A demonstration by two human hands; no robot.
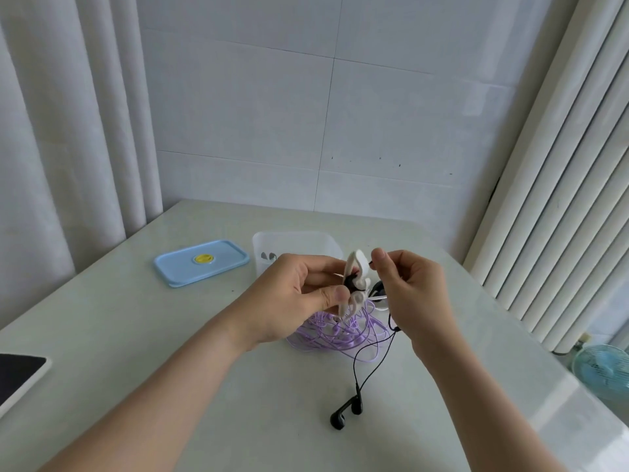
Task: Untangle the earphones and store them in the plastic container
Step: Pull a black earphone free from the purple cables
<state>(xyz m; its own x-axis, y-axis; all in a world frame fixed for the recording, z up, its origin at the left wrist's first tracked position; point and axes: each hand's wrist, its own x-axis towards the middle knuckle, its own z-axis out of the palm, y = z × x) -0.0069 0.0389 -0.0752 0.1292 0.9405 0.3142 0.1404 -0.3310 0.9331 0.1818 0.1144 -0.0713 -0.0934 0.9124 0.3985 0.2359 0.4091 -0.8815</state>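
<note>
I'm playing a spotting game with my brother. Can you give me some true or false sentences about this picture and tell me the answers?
1. The blue lid is on the container. False: it lies on the table beside the open container.
2. The black earbuds lie on the table. True.
3. The purple cable is inside the container. False: it is piled on the table below the hands.
4. The left hand holds a white and black bundle. True.
5. The right hand lies flat on the table. False: it is raised and pinches a black cable.
</note>
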